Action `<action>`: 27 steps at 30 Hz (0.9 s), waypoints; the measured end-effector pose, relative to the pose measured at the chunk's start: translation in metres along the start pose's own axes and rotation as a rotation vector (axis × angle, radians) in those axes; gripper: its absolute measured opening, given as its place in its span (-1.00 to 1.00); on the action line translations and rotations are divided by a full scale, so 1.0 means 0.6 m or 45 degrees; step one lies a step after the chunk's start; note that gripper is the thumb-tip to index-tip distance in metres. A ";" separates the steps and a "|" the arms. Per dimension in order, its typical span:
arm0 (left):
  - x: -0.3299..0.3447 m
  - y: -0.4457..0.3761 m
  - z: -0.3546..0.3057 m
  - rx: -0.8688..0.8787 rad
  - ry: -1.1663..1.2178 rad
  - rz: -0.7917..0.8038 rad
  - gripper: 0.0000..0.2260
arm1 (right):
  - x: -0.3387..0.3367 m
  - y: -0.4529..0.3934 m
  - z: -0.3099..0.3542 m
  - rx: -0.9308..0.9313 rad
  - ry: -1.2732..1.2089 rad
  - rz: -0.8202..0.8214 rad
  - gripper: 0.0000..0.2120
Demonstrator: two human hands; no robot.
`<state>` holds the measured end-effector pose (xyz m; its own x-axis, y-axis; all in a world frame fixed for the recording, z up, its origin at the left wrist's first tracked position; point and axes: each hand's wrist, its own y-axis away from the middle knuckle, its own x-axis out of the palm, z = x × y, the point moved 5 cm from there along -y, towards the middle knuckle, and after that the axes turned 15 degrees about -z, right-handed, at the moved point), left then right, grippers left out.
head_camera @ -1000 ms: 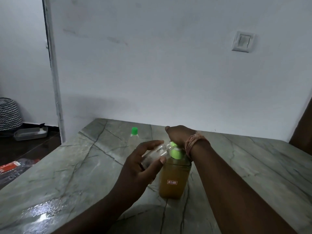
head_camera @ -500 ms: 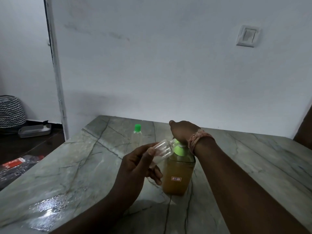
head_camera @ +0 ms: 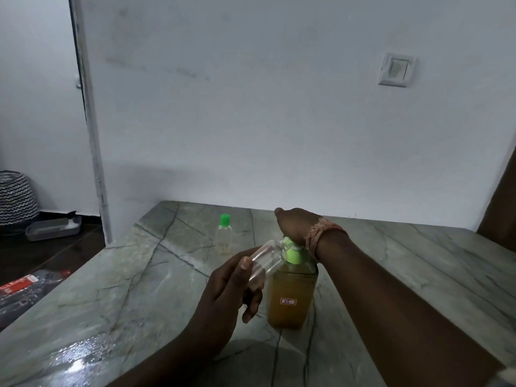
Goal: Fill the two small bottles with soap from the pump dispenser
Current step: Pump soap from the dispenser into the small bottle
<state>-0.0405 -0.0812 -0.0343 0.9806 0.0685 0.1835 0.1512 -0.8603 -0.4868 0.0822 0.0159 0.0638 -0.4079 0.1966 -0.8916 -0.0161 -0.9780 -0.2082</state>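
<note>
My left hand grips the small clear plastic bottle tilted, mouth against the green pump nozzle of the amber soap dispenser, my right hand pressing down on top.

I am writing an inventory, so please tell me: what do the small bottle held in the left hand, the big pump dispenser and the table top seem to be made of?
Small clear bottle: likely transparent plastic, see-through wall.
Amber pump dispenser: clear glossy plastic, probably; green opaque pump top.
Grey-green veined table top: polished stone, perhaps marble; dark veins, wet glare.
</note>
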 end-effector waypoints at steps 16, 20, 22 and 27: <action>-0.006 -0.004 0.013 -0.141 0.127 -0.039 -0.51 | -0.007 -0.006 0.007 -0.040 0.041 0.037 -0.47; -0.005 -0.007 0.015 -0.136 0.127 -0.036 -0.55 | -0.008 -0.009 0.003 -0.071 0.015 -0.046 -0.49; -0.005 -0.007 0.017 -0.144 0.139 -0.042 -0.56 | 0.005 -0.009 0.000 -0.067 0.005 -0.015 -0.55; -0.005 -0.005 0.016 -0.159 0.148 -0.043 -0.57 | -0.002 -0.006 0.005 -0.049 0.018 -0.013 -0.54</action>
<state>-0.0426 -0.0739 -0.0413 0.9531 0.0462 0.2990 0.1605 -0.9149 -0.3703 0.0800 0.0187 0.0670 -0.3946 0.2077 -0.8950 0.0148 -0.9726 -0.2322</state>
